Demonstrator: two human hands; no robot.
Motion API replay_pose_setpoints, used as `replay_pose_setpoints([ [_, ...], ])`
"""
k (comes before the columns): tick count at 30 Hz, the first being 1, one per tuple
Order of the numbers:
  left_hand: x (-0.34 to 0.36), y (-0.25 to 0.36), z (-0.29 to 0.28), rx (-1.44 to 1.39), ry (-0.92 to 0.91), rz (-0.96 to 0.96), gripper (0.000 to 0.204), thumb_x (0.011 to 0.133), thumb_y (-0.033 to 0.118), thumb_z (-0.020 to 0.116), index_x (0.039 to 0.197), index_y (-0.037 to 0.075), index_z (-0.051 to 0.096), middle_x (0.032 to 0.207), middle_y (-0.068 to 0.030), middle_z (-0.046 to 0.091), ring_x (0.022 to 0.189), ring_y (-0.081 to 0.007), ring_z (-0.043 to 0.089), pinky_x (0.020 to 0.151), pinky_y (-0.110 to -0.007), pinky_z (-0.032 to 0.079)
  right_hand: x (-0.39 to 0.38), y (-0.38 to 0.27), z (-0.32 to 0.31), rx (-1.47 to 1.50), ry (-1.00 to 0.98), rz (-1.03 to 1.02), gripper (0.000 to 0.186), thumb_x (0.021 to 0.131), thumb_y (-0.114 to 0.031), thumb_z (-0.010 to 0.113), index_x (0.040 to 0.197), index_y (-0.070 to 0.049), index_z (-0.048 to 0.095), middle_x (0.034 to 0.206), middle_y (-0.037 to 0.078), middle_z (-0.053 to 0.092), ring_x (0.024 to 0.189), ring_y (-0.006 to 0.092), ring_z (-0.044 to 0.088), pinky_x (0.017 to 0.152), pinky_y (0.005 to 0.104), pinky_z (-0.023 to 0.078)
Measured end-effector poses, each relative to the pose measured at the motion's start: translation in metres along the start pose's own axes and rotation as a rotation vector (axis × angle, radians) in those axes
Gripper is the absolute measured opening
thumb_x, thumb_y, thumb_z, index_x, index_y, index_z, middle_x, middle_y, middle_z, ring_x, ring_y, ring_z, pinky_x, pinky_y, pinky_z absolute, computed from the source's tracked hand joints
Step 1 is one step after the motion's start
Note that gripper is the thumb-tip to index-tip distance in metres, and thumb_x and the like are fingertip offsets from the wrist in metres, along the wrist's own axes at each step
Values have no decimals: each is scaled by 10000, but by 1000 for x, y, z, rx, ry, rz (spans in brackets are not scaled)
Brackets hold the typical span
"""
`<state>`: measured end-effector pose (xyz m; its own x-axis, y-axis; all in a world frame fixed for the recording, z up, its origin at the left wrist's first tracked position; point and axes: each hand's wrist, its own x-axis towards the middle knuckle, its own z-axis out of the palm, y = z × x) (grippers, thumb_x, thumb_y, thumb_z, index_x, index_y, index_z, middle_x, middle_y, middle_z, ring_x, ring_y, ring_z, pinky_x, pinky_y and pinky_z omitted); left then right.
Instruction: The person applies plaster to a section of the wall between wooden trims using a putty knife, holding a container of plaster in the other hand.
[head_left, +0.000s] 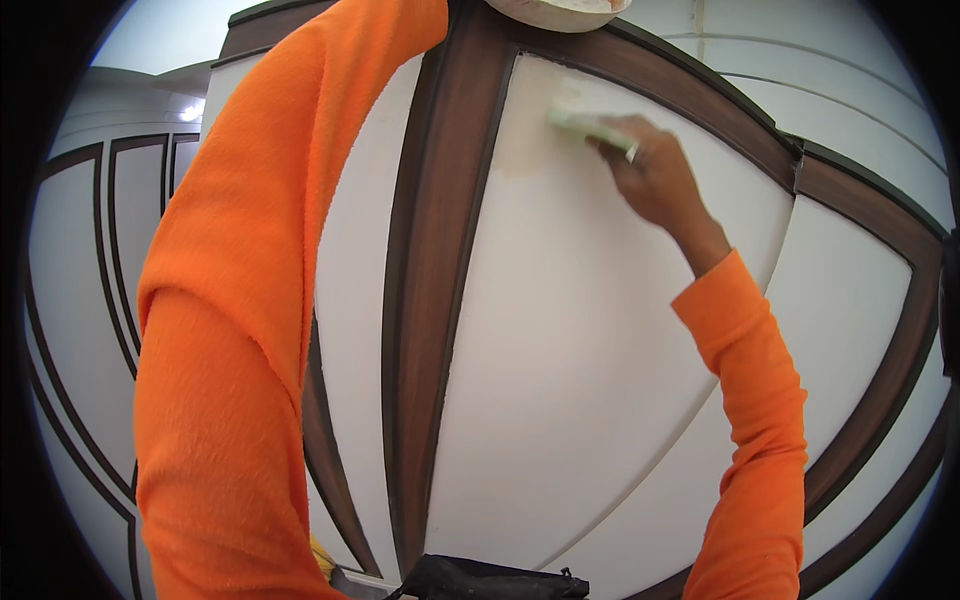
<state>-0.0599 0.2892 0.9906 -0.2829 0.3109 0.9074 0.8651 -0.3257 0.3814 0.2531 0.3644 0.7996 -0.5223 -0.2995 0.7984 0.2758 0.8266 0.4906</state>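
Note:
My right hand [650,170] is closed on a pale green flat tool [580,124], blurred, held against the upper part of a white wall panel [560,360] framed in dark brown wood. A beige patch [515,135] marks the panel beside the tool. My left arm [230,320] in an orange sleeve reaches up past the top edge, where its hand is out of view. A pale bowl [555,12] with whitish material in it shows at the top, just right of that sleeve.
Dark wooden trim [435,300] runs up left of the panel, and another framed panel [850,350] adjoins on the right. More panelled walls [75,250] stand at the far left. A black object [490,580] and something yellow [322,558] are at the bottom edge.

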Motion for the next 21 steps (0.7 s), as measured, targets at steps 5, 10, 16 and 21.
replay_pose_setpoints([
  [5, -3, -8, -5, 36, -1, -9, 738, 1066, 572, 349, 1480, -15, 521, 1561, -258, 456, 1480, -420, 377, 1224, -473, 277, -19, -48, 3, 154, -221, 65, 243, 935, -91, 670, 1171, -75, 724, 1023, 125, 749, 941, 313, 675, 844, 424, 560],
  [10, -4, -6, -8, 53, 6, -4, 727, 1067, 561, 354, 1475, -16, 525, 1555, -258, 463, 1477, -419, 382, 1222, -473, 281, -20, -46, 7, 369, -229, 591, 249, 1014, -202, 632, 1125, 6, 709, 989, 146, 734, 881, 207, 695, 753, 367, 585],
  [16, -1, -4, -6, 57, 3, 2, 713, 1068, 547, 359, 1469, -17, 531, 1549, -259, 470, 1474, -419, 387, 1219, -472, 285, -38, -73, 32, 1151, 186, 800, 337, 1052, -247, 579, 1109, 69, 680, 1014, 115, 699, 838, 175, 671, 710, 310, 587],
  [21, 0, -4, -9, 70, 0, 7, 702, 1069, 536, 364, 1465, -18, 536, 1543, -260, 477, 1471, -419, 391, 1217, -472, 289, -41, -87, 39, 898, 189, 683, 329, 1056, -242, 571, 1100, 67, 674, 953, 115, 703, 794, 166, 671, 681, 321, 552],
])
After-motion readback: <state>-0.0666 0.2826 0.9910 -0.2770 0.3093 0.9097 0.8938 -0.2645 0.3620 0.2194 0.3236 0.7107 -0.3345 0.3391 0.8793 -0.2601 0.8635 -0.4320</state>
